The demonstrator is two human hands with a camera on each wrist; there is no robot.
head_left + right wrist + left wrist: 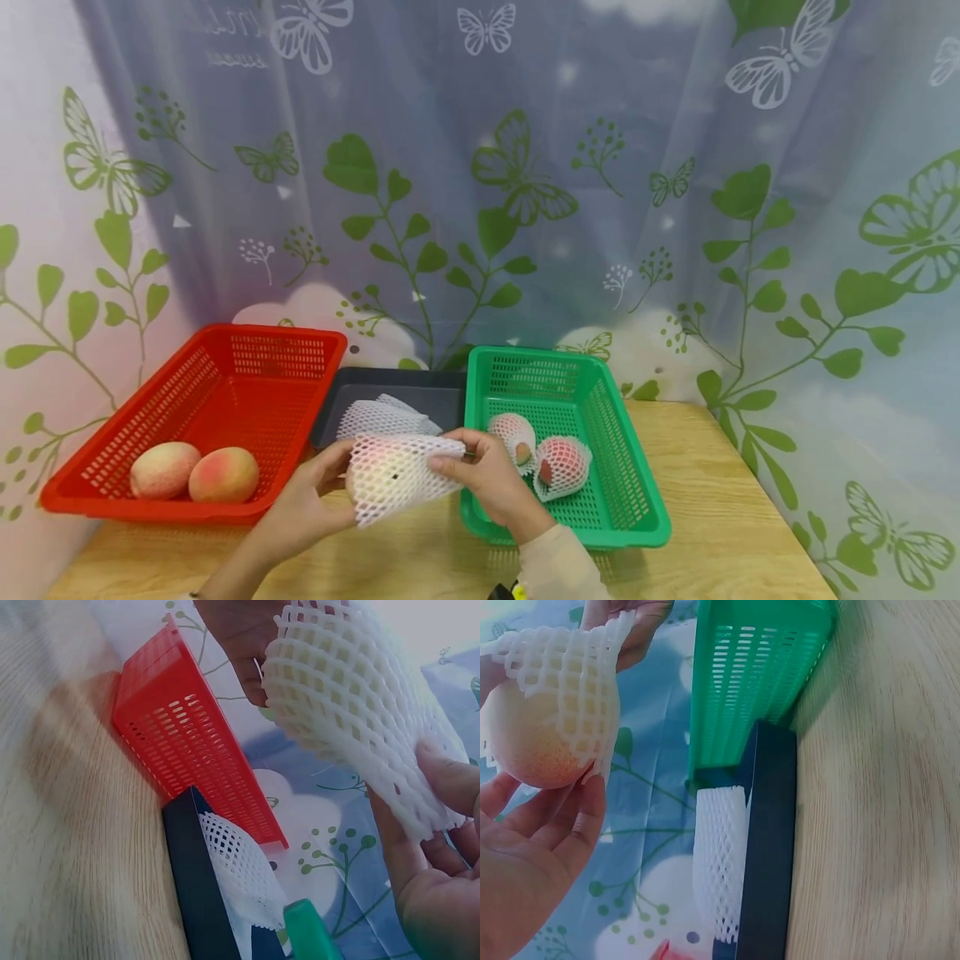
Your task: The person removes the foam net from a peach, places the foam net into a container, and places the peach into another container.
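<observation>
A peach [536,742] sits partly inside a white foam net sleeve [408,477], held up above the table between both hands. My left hand [315,498] grips the peach at its bare end, fingers curled round it, as the left wrist view shows. With thumb and fingers, my right hand [491,479] pinches the narrow, loose end of the net. In the right wrist view the mesh [352,690] covers most of the fruit, and its free end runs to the right thumb.
On the left, a red basket [281,392] holds two bare peaches [223,475]. Behind the hands, a dark tray [442,385] holds more foam nets [378,417]. A green basket [641,492] on the right contains two netted peaches [562,467]. A patterned curtain hangs behind the wooden table [720,517].
</observation>
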